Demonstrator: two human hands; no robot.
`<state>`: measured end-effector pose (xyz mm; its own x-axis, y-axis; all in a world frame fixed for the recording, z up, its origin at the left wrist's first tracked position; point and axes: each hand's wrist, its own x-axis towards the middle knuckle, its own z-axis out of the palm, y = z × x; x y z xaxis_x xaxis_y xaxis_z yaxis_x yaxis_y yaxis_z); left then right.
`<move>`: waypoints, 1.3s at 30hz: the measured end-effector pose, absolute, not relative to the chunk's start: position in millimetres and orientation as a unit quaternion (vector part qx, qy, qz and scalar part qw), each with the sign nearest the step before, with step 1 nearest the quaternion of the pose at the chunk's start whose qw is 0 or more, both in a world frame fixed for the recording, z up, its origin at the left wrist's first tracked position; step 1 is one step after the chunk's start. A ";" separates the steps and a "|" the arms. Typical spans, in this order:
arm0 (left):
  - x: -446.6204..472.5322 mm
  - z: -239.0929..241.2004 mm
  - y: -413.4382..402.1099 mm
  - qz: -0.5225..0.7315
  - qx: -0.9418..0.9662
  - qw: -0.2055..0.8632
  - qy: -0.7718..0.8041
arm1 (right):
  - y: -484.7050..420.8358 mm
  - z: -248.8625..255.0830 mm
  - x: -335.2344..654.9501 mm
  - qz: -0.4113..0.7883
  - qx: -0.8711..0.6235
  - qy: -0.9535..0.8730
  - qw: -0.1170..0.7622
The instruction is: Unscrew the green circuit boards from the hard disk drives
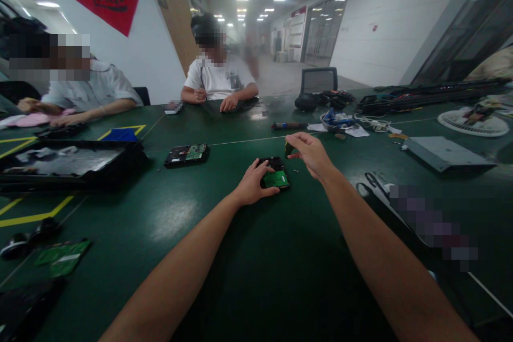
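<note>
A black hard drive (274, 172) with its green circuit board facing up lies on the dark green table (248, 256). My left hand (253, 181) rests on the drive's left side, fingers curled over its edge and holding it down. My right hand (309, 154) hovers just above and right of the drive, fingers pinched round a small dark tool (288, 148) whose lower end points down. A few tiny screws (296, 171) lie on the table right of the drive.
A second hard drive (186, 154) lies to the left, beside a black open case (64, 163). A loose green board (63, 256) lies near left. A grey metal cover (444, 153), scissors (374, 181), a bowl of cables (335, 120) and a screwdriver (288, 126) lie farther off. Two people sit across the table.
</note>
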<state>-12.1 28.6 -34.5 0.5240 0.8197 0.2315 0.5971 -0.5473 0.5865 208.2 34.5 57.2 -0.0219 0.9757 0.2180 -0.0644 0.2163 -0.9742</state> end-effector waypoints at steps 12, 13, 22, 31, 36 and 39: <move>-11.4 -36.2 29.0 0.253 0.843 0.224 0.419 | 31.3 60.7 206.9 0.511 -0.380 -0.523 0.566; -11.4 -35.8 28.8 0.252 0.843 0.224 0.420 | 31.9 60.3 207.5 0.506 -0.386 -0.525 0.565; -11.4 -34.4 28.5 0.249 0.843 0.221 0.423 | 33.2 57.2 205.9 0.479 -0.411 -0.534 0.562; -12.2 -33.5 28.0 0.245 0.844 0.222 0.423 | 32.1 60.4 209.0 0.491 -0.392 -0.531 0.569; -12.5 -35.1 28.6 0.246 0.842 0.225 0.424 | 35.3 56.7 208.8 0.455 -0.420 -0.547 0.563; -11.9 -36.4 29.5 0.248 0.843 0.221 0.423 | 34.6 56.2 206.6 0.467 -0.412 -0.544 0.562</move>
<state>-11.9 29.5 -36.4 0.5191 0.8229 0.2312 0.6030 -0.5442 0.5833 206.6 34.6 56.2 -0.0281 0.9736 0.2267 -0.0760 0.2240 -0.9716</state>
